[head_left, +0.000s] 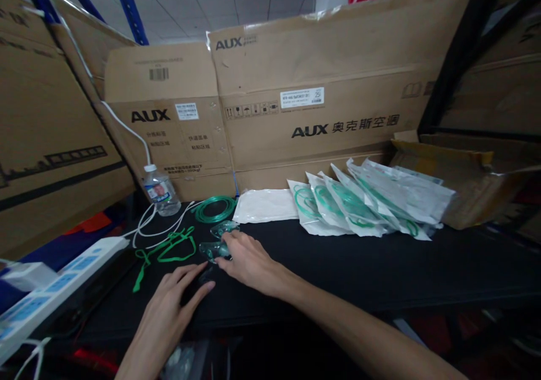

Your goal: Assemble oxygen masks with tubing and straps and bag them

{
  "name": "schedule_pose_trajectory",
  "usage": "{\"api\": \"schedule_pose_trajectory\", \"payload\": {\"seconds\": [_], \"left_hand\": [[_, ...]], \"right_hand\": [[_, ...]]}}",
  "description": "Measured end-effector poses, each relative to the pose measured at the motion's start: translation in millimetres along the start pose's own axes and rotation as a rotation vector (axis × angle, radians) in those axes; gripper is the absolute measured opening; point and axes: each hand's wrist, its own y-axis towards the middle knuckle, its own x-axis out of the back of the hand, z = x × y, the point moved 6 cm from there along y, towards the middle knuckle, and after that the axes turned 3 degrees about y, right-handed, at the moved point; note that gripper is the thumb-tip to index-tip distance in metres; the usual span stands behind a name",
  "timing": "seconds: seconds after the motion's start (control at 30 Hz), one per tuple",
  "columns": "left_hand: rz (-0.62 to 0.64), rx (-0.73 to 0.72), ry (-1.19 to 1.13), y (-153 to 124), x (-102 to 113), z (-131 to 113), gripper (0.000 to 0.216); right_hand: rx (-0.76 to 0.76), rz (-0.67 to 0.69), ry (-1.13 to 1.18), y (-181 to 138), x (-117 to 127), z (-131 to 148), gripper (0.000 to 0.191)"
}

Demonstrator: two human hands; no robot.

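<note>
My right hand (249, 261) is closed, with thumb and fingers pinching the right edge of a clear green plastic mask (211, 250) on the black tabletop. Just behind it lies a second clear, curved plastic piece (223, 229), partly hidden by my fingers. My left hand (171, 295) rests in front and to the left, thumb apart from the fingers, its fingertips near the mask's lower edge. Something faint and see-through (206, 275) shows between that thumb and fingers; I cannot make out what. A green strap (177, 246) lies loosely to the left, and coiled green tubing (214, 210) sits behind.
Several clear packets with green tubing (338, 205) lean in a row at the back right, beside a white packet (266, 205). A bottle (160, 191), white cables (143, 225) and a power strip (63, 284) are on the left. Cardboard (338, 87) walls the back; an opened box (477, 182) stands right.
</note>
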Motion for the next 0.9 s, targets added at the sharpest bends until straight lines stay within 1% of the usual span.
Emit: {"api": "schedule_pose_trajectory", "payload": {"seconds": [0.07, 0.13, 0.17, 0.23, 0.3, 0.4, 0.43, 0.5, 0.6, 0.67, 0.73, 0.8, 0.9], "left_hand": [[0.013, -0.009, -0.011, -0.9, -0.2, 2.6, 0.054], [0.014, 0.002, -0.022, 0.1, 2.5, 3.5, 0.054], [0.006, 0.01, -0.024, 2.5, 5.1, 2.1, 0.055], [-0.028, 0.012, -0.02, 13.5, 11.9, -6.5, 0.057], [-0.041, -0.044, -0.019, 33.6, 16.3, -21.9, 0.057], [0.012, -0.189, -0.046, 75.4, 13.2, -43.1, 0.053], [0.029, -0.226, -0.051, 90.1, 10.4, -46.2, 0.052], [0.127, -0.29, -0.056, 115.9, -0.6, -47.1, 0.049], [0.248, -0.316, -0.05, 140.0, -15.0, -39.5, 0.043], [0.283, -0.31, -0.044, 144.2, -17.4, -35.0, 0.041], [0.287, -0.298, -0.035, 139.0, -12.2, -34.0, 0.044], [0.247, -0.276, -0.023, 125.3, -0.3, -35.7, 0.049], [0.173, -0.226, -0.015, 91.5, 19.7, -37.9, 0.051]], "right_hand": [[0.007, -0.019, 0.046, -7.9, 5.2, -2.9, 0.032], [0.003, -0.067, 0.112, -19.2, 15.0, -6.7, 0.031], [-0.004, -0.098, 0.166, -26.2, 21.3, -9.3, 0.029], [-0.038, -0.154, 0.359, -42.5, 34.1, -17.0, 0.024], [-0.114, -0.137, 0.608, -60.0, 40.9, -27.7, 0.021], [-0.245, -0.078, 0.952, -85.7, 42.9, -42.3, 0.025], [-0.277, -0.065, 1.026, -93.3, 42.5, -45.6, 0.027], [-0.312, -0.048, 1.116, -105.7, 41.3, -49.9, 0.031], [-0.328, -0.054, 1.187, -116.3, 39.5, -53.3, 0.037], [-0.338, -0.066, 1.22, -118.8, 38.9, -55.4, 0.041], [-0.338, -0.064, 1.248, -118.9, 38.8, -56.6, 0.042], [-0.323, -0.048, 1.277, -118.1, 39.3, -56.7, 0.041], [-0.323, -0.037, 1.283, -117.7, 42.1, -56.6, 0.038]]}}
